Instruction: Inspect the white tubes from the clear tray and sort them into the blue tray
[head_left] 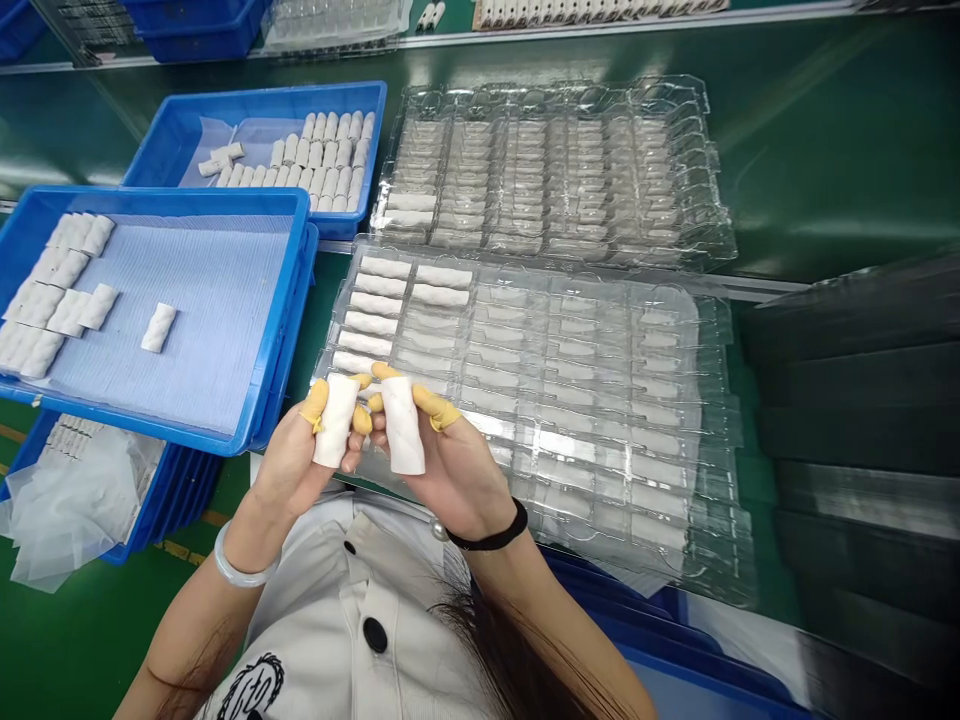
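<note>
My left hand (300, 450) and my right hand (457, 455) are side by side in front of my body, with yellow covers on several fingertips. A white, wavy-sided cylindrical piece (336, 422) is gripped in the left one. The right one holds a similar white piece (403, 425), tilted slightly. Just beyond my fingers lies a clear plastic tray (585, 440) with rows of slots. White pieces (377, 304) fill much of its left column, and two more (442, 277) sit at the top of the second column.
To the left, a blue bin (259, 330) holds grouped white pieces and a single one (159, 327). Behind it, another blue bin (262, 95) has rows of shorter pieces. A second clear tray (555, 170) lies further back. Stacked bins with plastic film (75, 500) stand at lower left.
</note>
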